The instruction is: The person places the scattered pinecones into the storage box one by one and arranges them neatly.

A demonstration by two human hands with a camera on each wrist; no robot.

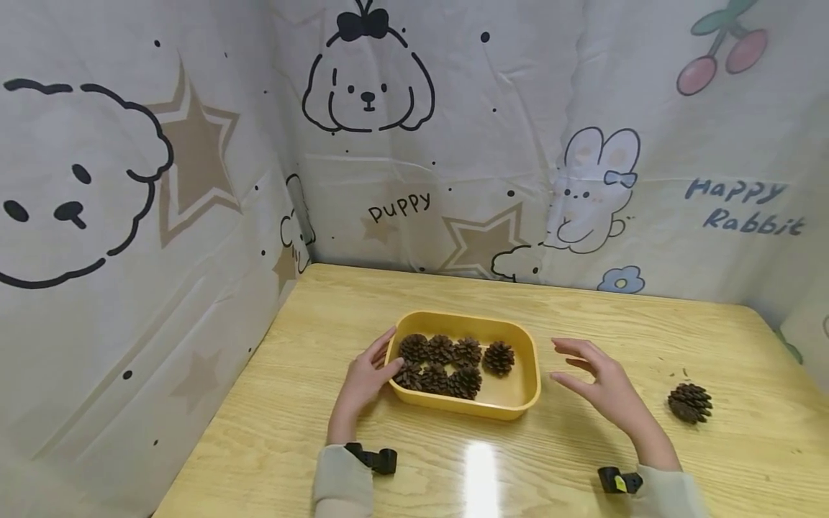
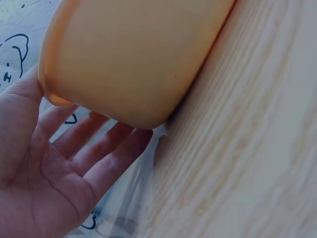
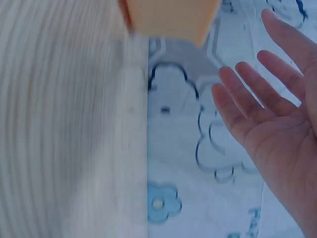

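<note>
Seven brown pine cones (image 1: pixel 447 363) lie in a shallow yellow plastic tray (image 1: pixel 527 392) with rounded corners, which sits near the middle of the pale wooden surface (image 1: pixel 363 302). An eighth brown pine cone (image 1: pixel 690 401) lies alone on the surface, well to the right of the tray. The left hand (image 1: pixel 369 374) rests against the tray's left end, fingers nearly straight along the wall and thumb at the rim; the left wrist view shows the palm open under that corner, holding nothing. The right hand (image 1: pixel 599 381) hovers just beside the tray's right end, fingers spread and relaxed, touching nothing. The tray looks light, stiff and smooth, likely a little slippery, so the short end walls under the rim seem the best hold. The cones look dry, light and brittle.
</note>
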